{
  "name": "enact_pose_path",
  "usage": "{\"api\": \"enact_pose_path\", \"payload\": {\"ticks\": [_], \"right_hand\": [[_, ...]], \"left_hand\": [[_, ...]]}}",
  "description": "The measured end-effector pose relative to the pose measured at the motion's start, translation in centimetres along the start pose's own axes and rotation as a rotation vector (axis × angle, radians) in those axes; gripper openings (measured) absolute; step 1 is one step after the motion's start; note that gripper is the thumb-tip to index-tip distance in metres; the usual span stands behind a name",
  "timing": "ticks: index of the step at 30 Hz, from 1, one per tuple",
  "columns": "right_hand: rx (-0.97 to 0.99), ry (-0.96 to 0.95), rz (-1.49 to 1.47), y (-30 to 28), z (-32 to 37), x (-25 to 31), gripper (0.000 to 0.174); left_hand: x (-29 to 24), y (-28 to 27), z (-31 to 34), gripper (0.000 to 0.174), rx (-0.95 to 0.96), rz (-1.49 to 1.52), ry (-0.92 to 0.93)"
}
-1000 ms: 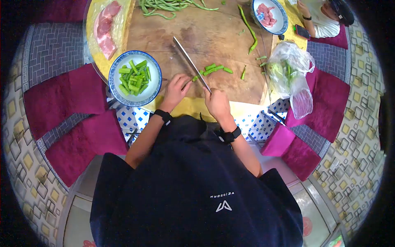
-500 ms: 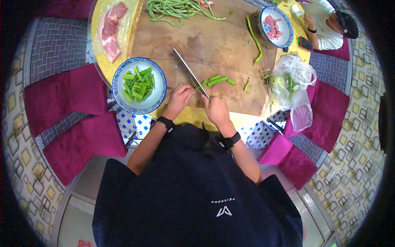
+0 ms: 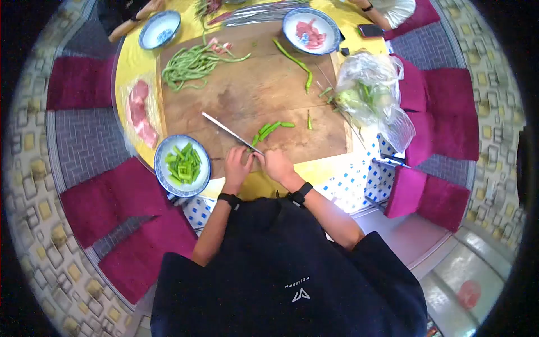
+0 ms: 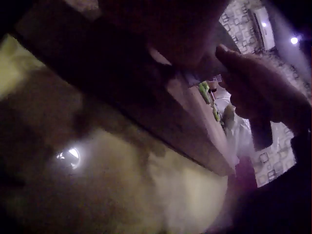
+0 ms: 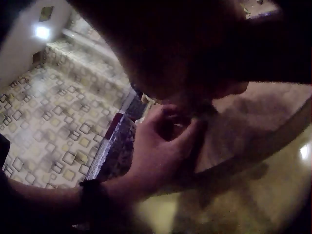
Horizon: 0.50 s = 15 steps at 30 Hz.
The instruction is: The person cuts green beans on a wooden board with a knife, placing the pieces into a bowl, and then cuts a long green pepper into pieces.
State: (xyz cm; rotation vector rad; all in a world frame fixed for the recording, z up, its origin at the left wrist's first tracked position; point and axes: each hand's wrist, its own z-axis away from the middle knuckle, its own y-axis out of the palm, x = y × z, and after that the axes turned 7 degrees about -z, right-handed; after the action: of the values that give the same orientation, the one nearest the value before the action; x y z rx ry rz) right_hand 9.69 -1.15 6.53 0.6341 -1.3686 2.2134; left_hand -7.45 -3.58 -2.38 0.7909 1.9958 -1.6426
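Observation:
In the head view my right hand (image 3: 277, 167) grips the handle of a long-bladed knife (image 3: 227, 130), its blade slanting to the far left over the wooden board. Close on the blade's near side is my left hand (image 3: 236, 168), fingers bent and thumb beside my right hand. The right wrist view has the left hand (image 5: 161, 146) pinching a small green end between thumb and forefinger. Cut green pepper pieces (image 3: 269, 130) lie in a row beyond the blade. Left of the hands, a blue-rimmed bowl (image 3: 206, 168) holds more cut pieces (image 3: 183, 164).
On the board (image 3: 241, 84) lie long beans (image 3: 193, 64) and a whole green pepper (image 3: 297, 64). Raw meat (image 3: 138, 112) rests on plastic at left. A bowl of meat strips (image 3: 334, 42) and a plastic bag (image 3: 368, 84) stand at right. Two people's arms show at the far side.
The head view has shifted, bringing more of the table's far side into sight. My hands have come closer together at the knife, which stays in my right hand.

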Motion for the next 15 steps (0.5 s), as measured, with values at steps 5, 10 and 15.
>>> {"api": "enact_pose_path", "payload": {"ticks": [5,10,15], "right_hand": [[-0.087,-0.042,-0.041,-1.8,2.9,-3.0,0.049],[-0.248,0.076,-0.145,-6.1,8.5,-6.4,0.042],[-0.415,0.207,-0.180,-8.3,12.9,-11.7,0.040]], "left_hand": [[-3.1,-0.6,-2.1,0.014,0.087,-0.065,-0.032],[-2.7,-0.9,-8.9,0.027,-0.084,-0.176,0.024],[-8.1,0.0,-9.6,0.060,0.023,-0.499,0.106]]}}
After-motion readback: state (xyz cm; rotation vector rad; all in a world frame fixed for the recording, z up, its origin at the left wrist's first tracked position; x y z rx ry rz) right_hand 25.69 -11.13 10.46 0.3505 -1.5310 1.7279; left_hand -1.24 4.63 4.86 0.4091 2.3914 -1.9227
